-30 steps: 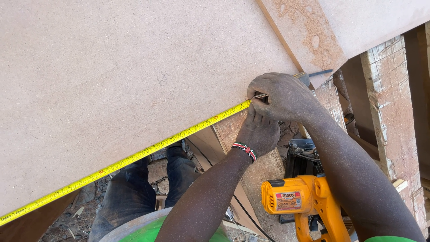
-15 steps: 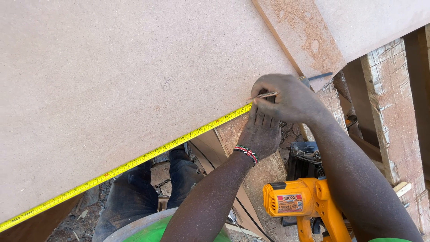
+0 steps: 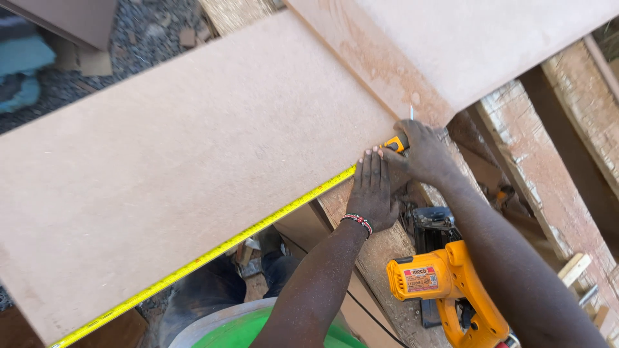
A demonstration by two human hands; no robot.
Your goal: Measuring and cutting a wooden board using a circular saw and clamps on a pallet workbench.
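A yellow circular saw is seen nearest, lying below the forearms. The left hand is laid flat, fingers pressed together, on the yellow tape measure stretched along the brown board's near edge. Beyond, the right hand is closed around a pencil at the board's corner.

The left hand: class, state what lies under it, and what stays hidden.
The left hand lies flat on the yellow tape measure along the near edge of the brown board. The stretch of tape and board edge beneath its palm and fingers is covered.
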